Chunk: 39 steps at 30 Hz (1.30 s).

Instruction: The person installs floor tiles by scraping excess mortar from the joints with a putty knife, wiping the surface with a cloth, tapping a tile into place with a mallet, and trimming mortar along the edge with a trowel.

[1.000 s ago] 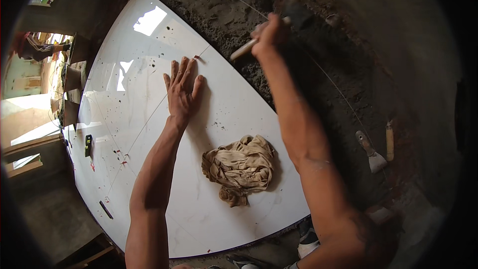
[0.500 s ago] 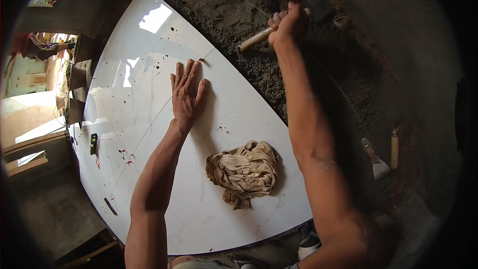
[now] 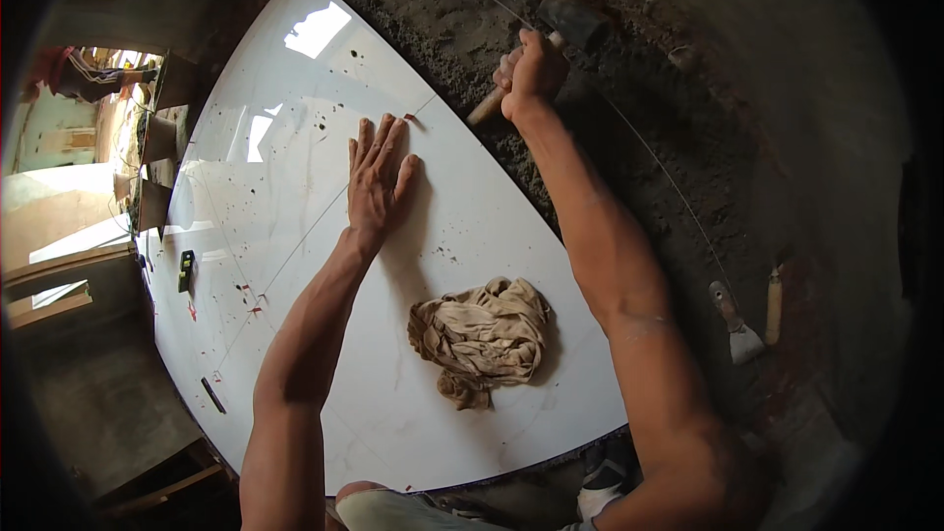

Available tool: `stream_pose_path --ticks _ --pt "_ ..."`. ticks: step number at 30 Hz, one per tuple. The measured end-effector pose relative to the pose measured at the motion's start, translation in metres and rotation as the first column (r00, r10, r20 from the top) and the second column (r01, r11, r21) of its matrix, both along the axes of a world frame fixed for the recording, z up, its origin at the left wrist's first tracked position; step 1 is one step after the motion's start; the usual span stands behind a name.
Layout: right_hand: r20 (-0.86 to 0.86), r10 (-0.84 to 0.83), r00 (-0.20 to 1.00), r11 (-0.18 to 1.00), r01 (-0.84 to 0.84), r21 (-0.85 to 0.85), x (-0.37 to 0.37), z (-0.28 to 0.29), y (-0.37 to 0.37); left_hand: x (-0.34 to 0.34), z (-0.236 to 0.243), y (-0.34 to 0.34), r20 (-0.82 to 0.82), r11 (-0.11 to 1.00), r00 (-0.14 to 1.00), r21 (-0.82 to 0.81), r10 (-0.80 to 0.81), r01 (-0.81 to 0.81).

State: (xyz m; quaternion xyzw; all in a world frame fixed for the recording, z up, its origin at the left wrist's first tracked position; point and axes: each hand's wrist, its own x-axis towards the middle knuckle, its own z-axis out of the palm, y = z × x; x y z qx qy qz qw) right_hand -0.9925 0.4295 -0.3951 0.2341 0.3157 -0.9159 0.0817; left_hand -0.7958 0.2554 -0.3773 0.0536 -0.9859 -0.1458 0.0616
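My left hand (image 3: pixel 378 182) lies flat with fingers spread on the glossy white floor tiles (image 3: pixel 511 226), across a thin joint line. Close to its fingertips a small red spacer (image 3: pixel 411 119) sits at the joint. My right hand (image 3: pixel 536 67) is wrapped round the wooden handle of a mallet (image 3: pixel 573 20) with a dark, blocky head. The mallet is over the grey mortar beyond the tile's right edge; whether it touches anything I cannot tell. A crumpled beige rag (image 3: pixel 482 329) rests on the tile between my forearms.
Rough mortar (image 3: pixel 413 10) borders the tiles, crossed by a taut string (image 3: pixel 649 143). At right lie a putty knife (image 3: pixel 739 329) and a wooden-handled tool (image 3: pixel 774 305). A small spirit level (image 3: pixel 186 271) and a black strip (image 3: pixel 213 395) are on the left tiles. Another person's legs (image 3: pixel 88 76) show far left.
My right hand has moved left and slightly nearer with the mallet, whose head now shows more clearly. The left hand stays flat on the tile; the view has shifted a little.
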Motion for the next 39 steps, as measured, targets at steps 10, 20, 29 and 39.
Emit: stream_pose_path --ticks 10,20,29,39 --pt "0.009 0.038 0.999 0.999 -0.038 0.0 -0.001 0.001 0.01 0.003 -0.003 0.004 -0.008 1.0 1.0 -0.017 -0.008 0.008" --pt "0.04 -0.007 0.999 0.999 0.008 -0.04 0.012 -0.015 0.058 0.002 0.0 0.004 -0.011 1.0 1.0 -0.001 -0.015 0.015" --pt "0.03 -0.043 0.999 0.994 0.046 -0.102 0.018 -0.027 0.05 -0.004 -0.004 0.011 -0.017 1.0 0.999 -0.015 -0.027 0.027" --pt "0.072 -0.048 0.996 0.997 0.052 -0.052 0.011 -0.007 0.031 -0.003 0.003 0.007 -0.007 1.0 1.0 0.002 -0.016 0.016"
